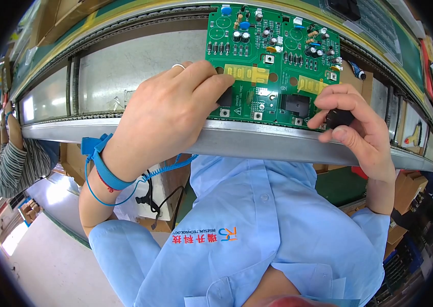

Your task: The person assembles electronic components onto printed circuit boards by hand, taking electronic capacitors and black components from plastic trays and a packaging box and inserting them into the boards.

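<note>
A green circuit board [278, 65] with rows of small components and strips of yellow tape [247, 73] rests on the conveyor rails. My left hand [168, 102], with a ring and a blue wrist strap [114, 169], reaches over the board's lower left side. Its fingers are closed on a black block-shaped component [225, 98], mostly hidden by them. At the board's lower right corner, my right hand [357, 123] curls its fingers and thumb around another small black part [338, 118]. Between the hands, a black square component [295, 104] sits on the board.
A metal conveyor rail [257, 143] runs along the near side, with a chained rail [139, 25] beyond. A coiled blue cord [168, 170] hangs from my wrist strap. Further left is another person's striped sleeve [11, 169]. Cardboard boxes [408, 192] stand at the right.
</note>
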`<state>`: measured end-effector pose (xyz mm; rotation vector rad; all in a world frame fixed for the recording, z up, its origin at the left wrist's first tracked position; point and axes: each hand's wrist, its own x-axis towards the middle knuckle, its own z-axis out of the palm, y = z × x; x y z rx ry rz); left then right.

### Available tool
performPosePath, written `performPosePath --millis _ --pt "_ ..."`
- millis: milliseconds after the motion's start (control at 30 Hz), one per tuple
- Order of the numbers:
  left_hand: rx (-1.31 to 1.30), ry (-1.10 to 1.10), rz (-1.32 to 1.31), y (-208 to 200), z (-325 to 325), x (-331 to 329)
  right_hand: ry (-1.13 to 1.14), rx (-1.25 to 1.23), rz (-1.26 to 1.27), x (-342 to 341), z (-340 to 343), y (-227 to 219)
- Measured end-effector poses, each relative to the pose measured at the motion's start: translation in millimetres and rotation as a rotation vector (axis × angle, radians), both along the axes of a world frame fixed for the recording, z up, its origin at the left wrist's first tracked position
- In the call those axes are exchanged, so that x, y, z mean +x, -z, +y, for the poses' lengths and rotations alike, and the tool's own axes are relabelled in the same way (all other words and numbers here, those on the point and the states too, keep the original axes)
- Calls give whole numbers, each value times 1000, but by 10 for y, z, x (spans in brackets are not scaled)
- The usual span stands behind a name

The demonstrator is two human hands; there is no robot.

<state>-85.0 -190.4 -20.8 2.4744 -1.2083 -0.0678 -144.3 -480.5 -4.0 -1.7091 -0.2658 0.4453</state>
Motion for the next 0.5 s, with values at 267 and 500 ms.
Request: performPosePath --millis 267,500 --pt "-4 32 -25 15 33 15 13 48 109 57 103 -83" --pt "8 47 -50 -1 46 2 -139 -271 -317 147 260 -46"
